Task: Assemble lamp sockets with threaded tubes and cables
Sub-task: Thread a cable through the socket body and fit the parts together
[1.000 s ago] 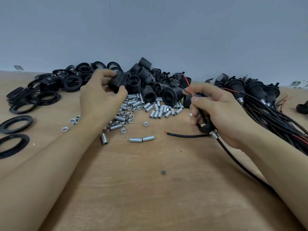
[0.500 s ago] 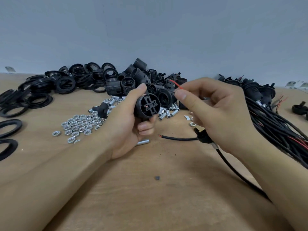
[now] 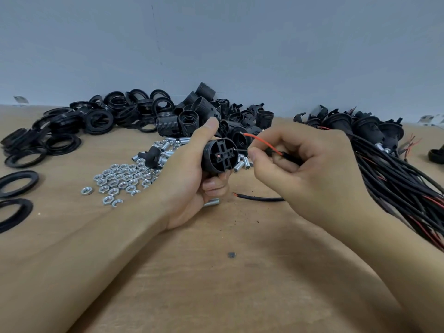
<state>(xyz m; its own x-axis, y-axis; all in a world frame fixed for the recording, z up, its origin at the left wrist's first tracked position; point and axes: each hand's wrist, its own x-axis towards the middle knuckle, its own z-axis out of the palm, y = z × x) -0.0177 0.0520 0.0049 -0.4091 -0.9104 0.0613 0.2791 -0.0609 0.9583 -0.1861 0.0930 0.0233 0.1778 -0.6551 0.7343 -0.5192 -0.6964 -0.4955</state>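
My left hand [image 3: 189, 179] grips a black lamp socket [image 3: 219, 156] above the table, its terminal end turned toward me. My right hand [image 3: 305, 164] pinches a black cable [image 3: 292, 159] just to the socket's right. The cable's red wire [image 3: 262, 141] arcs up and left over the socket's rim, and a thin dark wire end touches the socket's right edge. Another length of black cable [image 3: 262, 199] lies on the table under my right hand.
Black sockets [image 3: 199, 116] are piled at the back centre, black rings [image 3: 101, 118] at the back left. Several loose nuts [image 3: 120, 179] and threaded tubes [image 3: 242, 164] lie on the wooden table [image 3: 216, 284]. A bundle of cabled sockets [image 3: 396, 174] fills the right side.
My left hand took a socket from the pile and brought it toward me, terminal end facing me. My right hand rose with the cable and brought its wire ends to the socket.
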